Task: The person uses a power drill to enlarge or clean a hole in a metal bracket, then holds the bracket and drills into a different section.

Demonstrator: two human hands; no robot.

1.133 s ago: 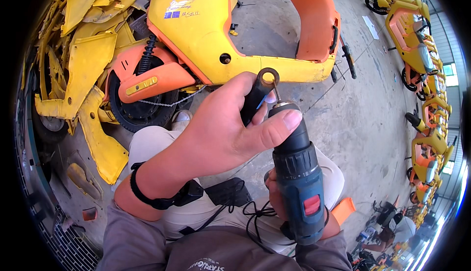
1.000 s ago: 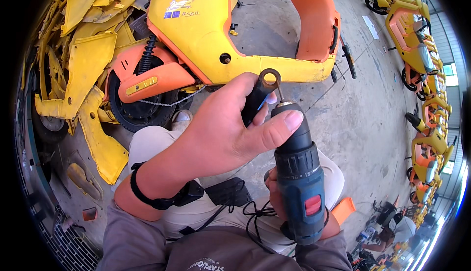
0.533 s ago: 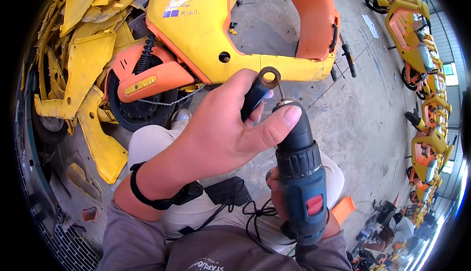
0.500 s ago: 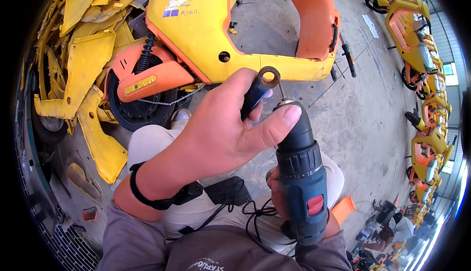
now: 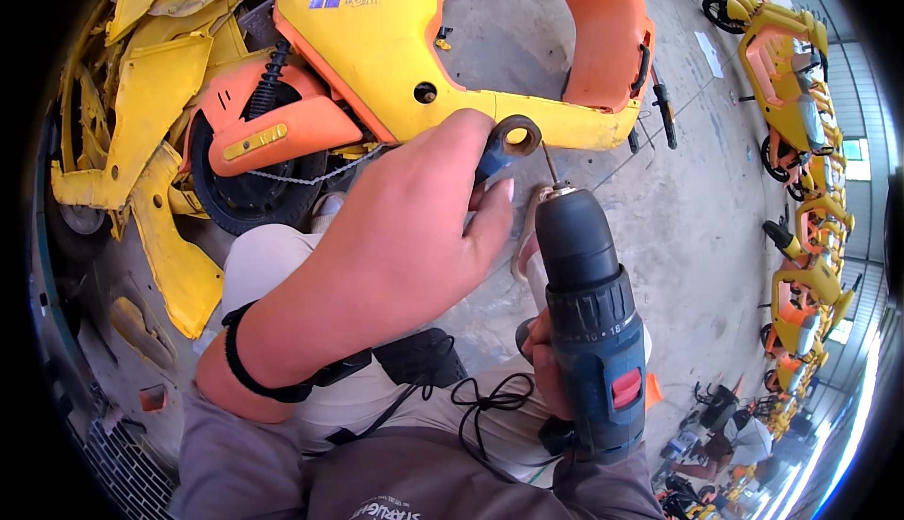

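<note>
My left hand (image 5: 395, 238) is closed around a short dark-blue piece with a round metal eye at its end (image 5: 517, 136); most of that piece is hidden in my fingers. In my right hand (image 5: 548, 360) is a blue and black cordless drill (image 5: 595, 332), pointing away from me, my fingers around its handle. A thin bit (image 5: 551, 160) sticks out of the chuck, just right of the metal eye, with a small gap visible between them. Beyond my hands stands a yellow and orange electric scooter body (image 5: 367, 40).
Yellow body panels (image 5: 160, 96) are heaped at the left. A black-handled tool (image 5: 665, 115) lies on the concrete floor right of the scooter. More scooters (image 5: 800, 87) stand in a row along the right side. A black pouch-like item (image 5: 421, 358) rests by my lap.
My left thumb has come off the drill's chuck end and curled in toward the dark-blue piece. The drill has shifted slightly right, and the gap between bit and eye is wider.
</note>
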